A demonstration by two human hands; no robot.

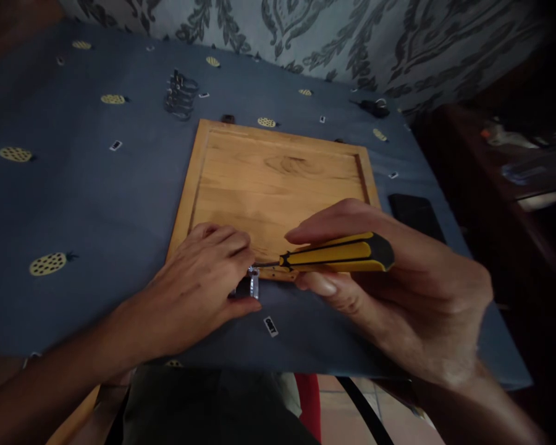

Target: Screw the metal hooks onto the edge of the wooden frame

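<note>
A wooden panel with a raised frame (pixel 278 176) lies on a blue patterned tablecloth (pixel 97 204). My right hand (pixel 398 290) is closed round a yellow and black screwdriver (pixel 338 253), held level with its thin tip pointing left. The tip meets a small metal fitting (pixel 252 283) at the panel's near edge. My left hand (pixel 199 290) is closed on that fitting, fingers pinched over it at the panel's near left corner.
A cluster of dark metal hardware (pixel 180 96) lies on the cloth behind the panel. A black phone (pixel 414 216) rests right of the panel. A dark object (pixel 374 108) sits far right. Dark furniture (pixel 528 179) stands at the right.
</note>
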